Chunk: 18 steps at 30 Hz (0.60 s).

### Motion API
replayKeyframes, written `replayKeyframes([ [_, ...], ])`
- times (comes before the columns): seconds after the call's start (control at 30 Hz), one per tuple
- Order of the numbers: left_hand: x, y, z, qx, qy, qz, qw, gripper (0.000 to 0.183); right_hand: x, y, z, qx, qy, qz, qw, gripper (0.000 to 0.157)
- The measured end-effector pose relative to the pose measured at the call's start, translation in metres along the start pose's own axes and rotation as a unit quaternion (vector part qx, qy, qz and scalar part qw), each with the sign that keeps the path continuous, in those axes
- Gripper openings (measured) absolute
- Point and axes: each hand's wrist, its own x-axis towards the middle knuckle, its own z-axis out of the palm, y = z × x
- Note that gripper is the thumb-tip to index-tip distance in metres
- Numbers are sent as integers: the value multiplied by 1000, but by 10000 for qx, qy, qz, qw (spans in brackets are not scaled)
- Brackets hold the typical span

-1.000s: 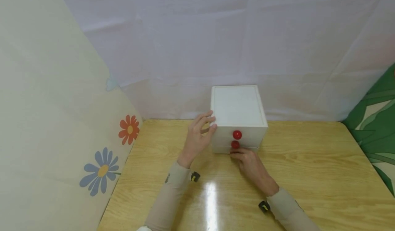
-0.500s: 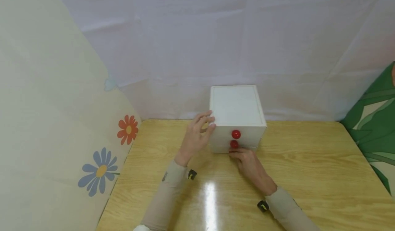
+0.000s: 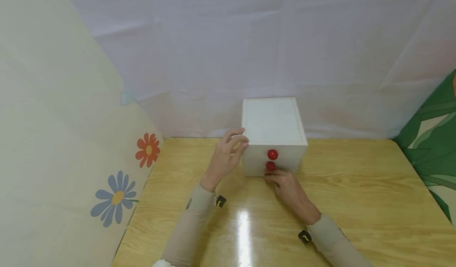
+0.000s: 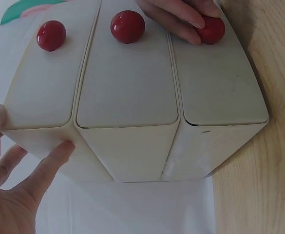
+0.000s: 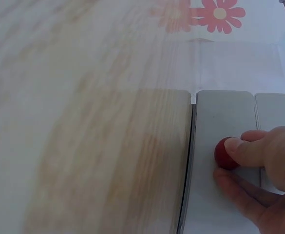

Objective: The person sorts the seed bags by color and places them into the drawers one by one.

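A white three-drawer cabinet (image 3: 273,120) stands on the table, each drawer front bearing a round red knob. In the left wrist view the top knob (image 4: 51,35) and middle knob (image 4: 127,27) are uncovered. My right hand (image 3: 290,191) pinches the bottom knob (image 5: 225,153) between thumb and fingers, with its fingers partly covering that knob in the left wrist view. All drawer fronts look about flush with the cabinet. At the cabinet's upper left front corner, my left hand (image 3: 225,158) touches the side and edge with spread, fairly straight fingers.
The cabinet sits at the back of a wood-grain table (image 3: 356,187), close to a pale cloth backdrop (image 3: 213,61). A light panel with printed flowers (image 3: 118,197) borders the left side. Green leaf-print cloth (image 3: 431,148) hangs at the right.
The bottom drawer appears to have slid slightly inward, as the thin edge seen above it earlier no longer shows. My right hand keeps its pinch; the left hand stays at the corner.
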Motion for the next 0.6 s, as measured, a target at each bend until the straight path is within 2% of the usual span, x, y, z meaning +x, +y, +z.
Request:
replayKeyframes([
  [0.17,-2,0,2,-164,2,-127,9998,16,-3,-2,-5,-126,-70,-29,9999,20],
  [0.33,-6,0,-1,-258,-26,-168,9995,24,-2,-7,-20,-307,-342,188,9988,19],
  [0.47,-14,-2,-6,-102,-152,-184,9997,35,-3,-10,-37,-381,-536,479,9967,23],
  [0.6,-23,-1,-13,381,-286,-103,9988,44,-7,-11,-55,-378,-563,681,9954,26],
])
